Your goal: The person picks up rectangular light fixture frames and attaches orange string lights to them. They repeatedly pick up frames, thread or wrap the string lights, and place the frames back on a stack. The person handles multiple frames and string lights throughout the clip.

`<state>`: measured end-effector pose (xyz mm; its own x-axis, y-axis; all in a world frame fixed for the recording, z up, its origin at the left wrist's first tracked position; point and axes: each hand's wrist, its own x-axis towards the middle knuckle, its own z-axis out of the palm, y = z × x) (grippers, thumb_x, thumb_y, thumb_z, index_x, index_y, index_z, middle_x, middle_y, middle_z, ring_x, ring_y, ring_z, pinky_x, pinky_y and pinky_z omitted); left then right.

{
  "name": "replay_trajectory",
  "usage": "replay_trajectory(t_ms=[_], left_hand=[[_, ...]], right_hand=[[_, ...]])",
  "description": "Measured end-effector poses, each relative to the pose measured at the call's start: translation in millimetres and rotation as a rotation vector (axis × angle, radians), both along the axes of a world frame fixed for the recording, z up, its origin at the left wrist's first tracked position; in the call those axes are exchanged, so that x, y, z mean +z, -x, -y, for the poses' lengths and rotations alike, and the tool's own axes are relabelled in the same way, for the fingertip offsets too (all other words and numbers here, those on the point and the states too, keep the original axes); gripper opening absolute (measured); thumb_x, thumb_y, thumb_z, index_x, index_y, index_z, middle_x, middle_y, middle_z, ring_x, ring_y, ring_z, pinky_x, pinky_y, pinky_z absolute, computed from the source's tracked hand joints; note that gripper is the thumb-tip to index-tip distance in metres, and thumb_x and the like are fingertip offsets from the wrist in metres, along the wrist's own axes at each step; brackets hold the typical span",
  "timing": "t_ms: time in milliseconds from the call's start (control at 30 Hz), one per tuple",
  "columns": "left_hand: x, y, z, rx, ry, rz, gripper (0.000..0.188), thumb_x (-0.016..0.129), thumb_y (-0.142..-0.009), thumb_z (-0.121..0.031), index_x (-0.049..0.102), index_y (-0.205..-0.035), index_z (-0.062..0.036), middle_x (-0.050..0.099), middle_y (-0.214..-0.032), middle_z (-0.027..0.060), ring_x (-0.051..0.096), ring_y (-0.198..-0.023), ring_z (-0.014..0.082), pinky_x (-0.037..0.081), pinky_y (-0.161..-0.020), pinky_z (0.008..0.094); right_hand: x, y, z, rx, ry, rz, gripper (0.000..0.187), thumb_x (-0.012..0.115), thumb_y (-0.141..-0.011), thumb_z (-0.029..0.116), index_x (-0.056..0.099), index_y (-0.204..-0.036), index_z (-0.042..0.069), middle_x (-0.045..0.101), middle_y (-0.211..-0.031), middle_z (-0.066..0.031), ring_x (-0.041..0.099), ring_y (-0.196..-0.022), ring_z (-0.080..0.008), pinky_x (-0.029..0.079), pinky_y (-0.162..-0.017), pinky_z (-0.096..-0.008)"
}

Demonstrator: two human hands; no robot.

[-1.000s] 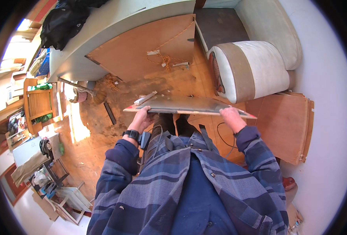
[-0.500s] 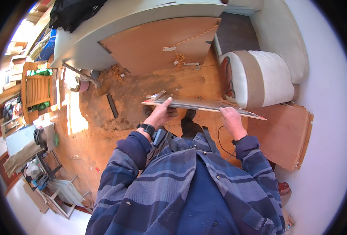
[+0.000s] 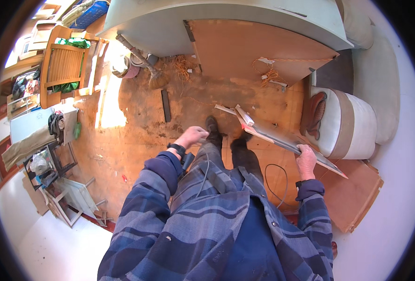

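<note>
My right hand [image 3: 305, 162] grips the near-right edge of a thin, flat panel [image 3: 282, 142], seen nearly edge-on. It has a dark grey face and pale, red-tipped edges, and slants down from left to right. A short pale wooden strip [image 3: 244, 115] lies at its far-left end, beside another strip [image 3: 224, 109]; I cannot tell whether they touch it. My left hand [image 3: 192, 136], wearing a black watch, is off the panel, above my left leg. Its fingers are loosely bent and point right, with nothing seen in them.
A large brown board [image 3: 259, 47] leans against a pale cabinet [image 3: 170, 30] ahead, with tangled orange cord [image 3: 272, 75]. A broom [image 3: 157, 78] and a dark strip [image 3: 165, 106] are at left. On the right are a sofa [image 3: 352, 119] and leaning brown panels [image 3: 357, 196]. A cable loop [image 3: 287, 180] hangs by my legs.
My left hand has let go of the panel and drawn away from it. The panel, still in my right hand, tilts more steeply. My view has turned, shifting the room rightward.
</note>
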<state>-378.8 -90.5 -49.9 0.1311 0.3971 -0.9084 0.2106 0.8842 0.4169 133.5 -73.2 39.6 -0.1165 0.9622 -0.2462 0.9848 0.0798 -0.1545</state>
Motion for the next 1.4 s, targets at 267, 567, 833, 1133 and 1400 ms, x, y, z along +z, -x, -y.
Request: replay_trajectory(t_ms=[267, 567, 833, 1133, 1400], left_hand=[[-41, 117, 0, -0.161, -0.159, -0.498, 0.029, 0.068, -0.095, -0.022, 0.072, -0.106, 0.0051, 0.076, -0.089, 0.0153, 0.072, -0.080, 0.0213, 0.056, -0.077, 0.0353], [-154, 174, -62, -0.299, -0.158, -0.496, 0.055, 0.070, -0.088, -0.032, 0.063, -0.130, 0.0044, 0.073, -0.106, 0.0265, 0.074, -0.094, 0.0362, 0.058, -0.085, 0.0405], [-294, 194, -103, -0.400, -0.206, -0.456, 0.059, 0.068, -0.092, -0.022, 0.052, -0.141, 0.0070, 0.073, -0.089, 0.0202, 0.072, -0.073, 0.0280, 0.055, -0.061, 0.0380], [-441, 220, -116, -0.591, -0.296, -0.530, 0.058, 0.072, -0.087, -0.033, 0.062, -0.133, 0.0013, 0.068, -0.117, 0.0288, 0.065, -0.112, 0.0416, 0.052, -0.095, 0.0476], [-555, 225, -103, -0.496, -0.324, -0.580, 0.054, 0.074, -0.083, -0.036, 0.068, -0.128, -0.0063, 0.069, -0.122, 0.0246, 0.059, -0.120, 0.0449, 0.044, -0.109, 0.0481]], right_hand=[[1, 1, 2, -0.016, 0.037, -0.053, 0.035, 0.066, -0.072, -0.007, 0.071, -0.102, 0.011, 0.070, -0.099, -0.0074, 0.066, -0.097, -0.0309, 0.054, -0.082, -0.0416], [8, 15, 2, -0.042, 0.014, -0.014, 0.035, 0.066, -0.068, -0.008, 0.069, -0.101, 0.006, 0.069, -0.102, -0.0131, 0.064, -0.106, -0.0356, 0.050, -0.094, -0.0457], [13, 27, -2, -0.117, 0.143, 0.132, 0.035, 0.059, -0.078, 0.004, 0.067, -0.111, 0.000, 0.066, -0.117, -0.0180, 0.058, -0.123, -0.0410, 0.043, -0.107, -0.0483], [12, 17, 22, -0.604, 0.251, 0.051, 0.038, 0.053, -0.093, 0.014, 0.065, -0.123, -0.006, 0.060, -0.133, -0.0205, 0.051, -0.135, -0.0390, 0.038, -0.115, -0.0470], [21, 59, 7, -0.341, 0.379, 0.289, 0.038, 0.050, -0.095, 0.010, 0.069, -0.123, -0.007, 0.059, -0.135, -0.0229, 0.054, -0.129, -0.0379, 0.042, -0.111, -0.0461]])
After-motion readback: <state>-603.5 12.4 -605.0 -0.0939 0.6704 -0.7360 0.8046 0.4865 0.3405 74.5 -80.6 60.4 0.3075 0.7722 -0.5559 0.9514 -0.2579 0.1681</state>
